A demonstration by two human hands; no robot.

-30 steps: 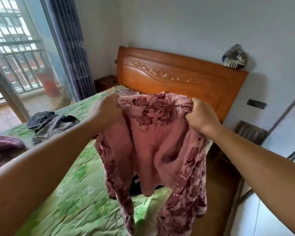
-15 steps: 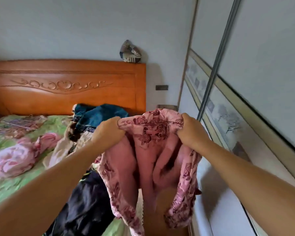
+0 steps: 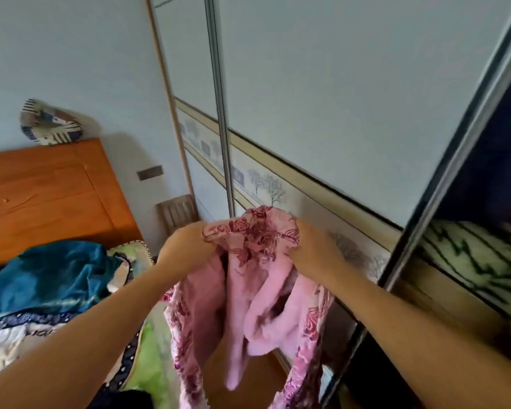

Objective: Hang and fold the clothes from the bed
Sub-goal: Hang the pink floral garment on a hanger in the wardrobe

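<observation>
**Pink garment (image 3: 257, 278) held up beside the wardrobe (image 3: 322, 98)**

It hangs in the air between the bed (image 3: 155, 349) and the sliding doors. The left hand (image 3: 186, 246) and the right hand (image 3: 313, 249) each grip its bunched top edge, fingers curled into the flowered cloth. A blue blanket (image 3: 42, 278) lies heaped below the headboard (image 3: 50, 196).

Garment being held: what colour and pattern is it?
The garment is pink with a dark red rose print outside and plain pink inside; head view.

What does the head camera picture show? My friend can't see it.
A left hand and right hand grip the bunched top of a pink rose-print garment, which dangles in front of a sliding wardrobe door. To the left, a teal blanket lies before an orange wooden headboard.
</observation>
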